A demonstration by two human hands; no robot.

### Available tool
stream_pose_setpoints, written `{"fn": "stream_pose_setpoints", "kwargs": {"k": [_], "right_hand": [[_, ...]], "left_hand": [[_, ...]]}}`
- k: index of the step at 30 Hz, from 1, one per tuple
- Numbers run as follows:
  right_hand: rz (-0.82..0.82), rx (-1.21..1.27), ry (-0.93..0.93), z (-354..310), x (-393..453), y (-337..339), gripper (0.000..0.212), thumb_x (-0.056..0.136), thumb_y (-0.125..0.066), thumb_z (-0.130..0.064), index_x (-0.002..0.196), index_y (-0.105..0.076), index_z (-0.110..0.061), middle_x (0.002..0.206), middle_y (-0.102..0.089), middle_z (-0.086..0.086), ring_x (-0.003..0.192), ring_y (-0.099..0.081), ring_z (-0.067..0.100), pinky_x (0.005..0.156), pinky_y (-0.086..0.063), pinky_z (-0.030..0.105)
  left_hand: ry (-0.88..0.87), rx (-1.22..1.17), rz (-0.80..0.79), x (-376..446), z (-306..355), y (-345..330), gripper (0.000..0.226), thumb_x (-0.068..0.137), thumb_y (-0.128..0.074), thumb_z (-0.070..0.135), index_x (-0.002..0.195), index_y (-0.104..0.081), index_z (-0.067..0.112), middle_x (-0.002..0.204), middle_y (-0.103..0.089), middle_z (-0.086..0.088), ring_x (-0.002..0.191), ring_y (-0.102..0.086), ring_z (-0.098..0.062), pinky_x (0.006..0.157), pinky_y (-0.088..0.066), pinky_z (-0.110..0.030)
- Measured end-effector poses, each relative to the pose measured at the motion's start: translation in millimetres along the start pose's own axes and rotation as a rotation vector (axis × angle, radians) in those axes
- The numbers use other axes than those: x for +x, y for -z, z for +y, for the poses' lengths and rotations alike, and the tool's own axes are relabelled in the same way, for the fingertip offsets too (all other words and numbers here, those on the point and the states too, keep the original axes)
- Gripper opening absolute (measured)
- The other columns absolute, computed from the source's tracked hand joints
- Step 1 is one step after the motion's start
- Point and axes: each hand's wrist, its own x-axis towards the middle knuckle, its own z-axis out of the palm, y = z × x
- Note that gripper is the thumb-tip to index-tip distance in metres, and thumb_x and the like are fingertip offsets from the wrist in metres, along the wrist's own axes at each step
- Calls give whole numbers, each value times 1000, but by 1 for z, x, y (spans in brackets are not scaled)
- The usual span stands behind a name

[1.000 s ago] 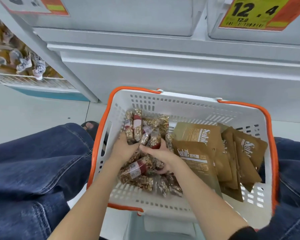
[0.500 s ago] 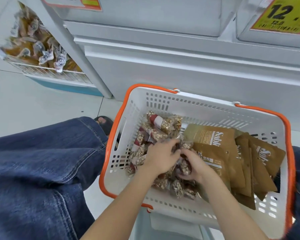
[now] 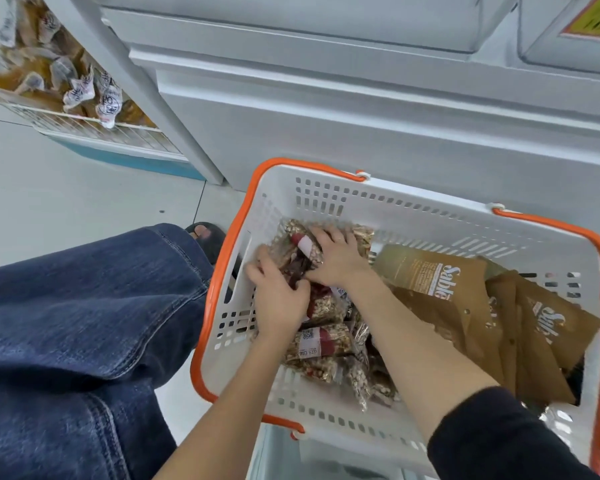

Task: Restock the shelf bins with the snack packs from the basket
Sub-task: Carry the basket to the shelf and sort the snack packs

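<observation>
A white basket (image 3: 413, 216) with an orange rim sits in front of me. Its left half holds a heap of clear nut snack packs (image 3: 323, 344) with red labels. Brown Sablé pouches (image 3: 465, 299) lie stacked in its right half. Both hands are down in the heap at the far left corner. My left hand (image 3: 278, 299) has its fingers curled round packs at the pile's left side. My right hand (image 3: 336, 258) grips packs at the top of the pile, one with a red and white label showing beside its fingers. What lies under the hands is hidden.
White shelf bins (image 3: 361, 98) rise right behind the basket, with a yellow price tag (image 3: 596, 19) at the top right. A wire bin of wrapped snacks (image 3: 59, 84) stands at the upper left. My jeans-clad leg (image 3: 84, 323) and sandalled foot (image 3: 205, 237) flank the basket's left side.
Both hands moved from the middle of the nut pack heap to its far left corner and gathered packs there. The view shifted left and down, sliding the basket rightward.
</observation>
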Motion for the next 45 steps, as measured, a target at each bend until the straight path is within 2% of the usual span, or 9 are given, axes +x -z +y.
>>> {"fn": "stream_pose_setpoints", "kwargs": {"k": [7,16,22,27,31,34,37,40,45], "right_hand": [[-13,-83,52,27,-77,-13,66,79,-63,-24,137,-38,-42,154,-2,-8,135,-6,41,107,-31,56],[-104,133,144,50,-111,-13,50,70,-57,-2,112,-66,-27,138,-27,-17,120,-18,17,102,-18,27],[115,194,110,33,-113,-34,62,71,-56,-3,127,-54,-29,146,-33,-11,133,-18,19,112,-16,34],[-147,298,117,26,-112,-21,75,77,-61,-19,137,-30,-51,153,-19,-18,143,-5,14,114,-16,46],[341,643,-154,17,-127,-38,57,88,-60,-42,139,-34,-42,151,-28,-9,142,-23,19,110,-29,43],[125,585,-121,-5,-133,-74,64,91,-56,-41,146,-23,-43,156,23,-7,138,21,10,116,-3,43],[12,787,-89,-1,-139,-66,52,93,-54,-25,141,-40,-38,160,12,-4,145,12,12,117,-5,40],[273,886,-75,22,-164,-33,34,91,-54,-15,115,-61,-37,132,-55,-5,126,-47,13,107,-38,38],[946,686,-356,82,-221,-15,12,89,-56,-13,97,-61,-21,81,-63,-9,73,-59,11,58,-41,22]], "left_hand": [[-204,382,121,12,-11,13,32,88,-49,29,75,-66,5,88,-56,-7,81,-57,-24,59,-40,-28],[281,-320,-606,27,-37,7,99,79,-74,35,148,-6,19,143,-34,-3,132,-37,-27,110,-30,-40],[271,-307,-527,31,-46,2,76,83,-68,43,144,-33,14,130,-52,2,124,-47,-22,102,-39,-36],[176,-406,-394,17,-33,19,57,97,-41,44,147,-31,17,149,-36,-1,135,-35,-18,102,-29,-30],[-350,170,-93,-16,-26,28,63,95,-39,49,150,-22,23,156,-21,-1,145,-16,-20,118,-14,-37],[-675,498,-236,-38,-25,16,61,93,-18,53,149,-20,31,158,-16,3,146,-5,-16,119,2,-40],[-609,528,-246,-43,-20,13,54,98,-18,49,149,-21,33,158,-15,3,146,-1,-14,117,6,-41],[-573,618,-295,-42,-11,17,52,100,-21,49,148,-27,31,158,-17,3,146,-1,-16,117,6,-44],[-724,676,-408,-68,10,-2,48,99,-25,46,141,-40,29,153,-29,3,144,-15,-17,117,-4,-50]]}}
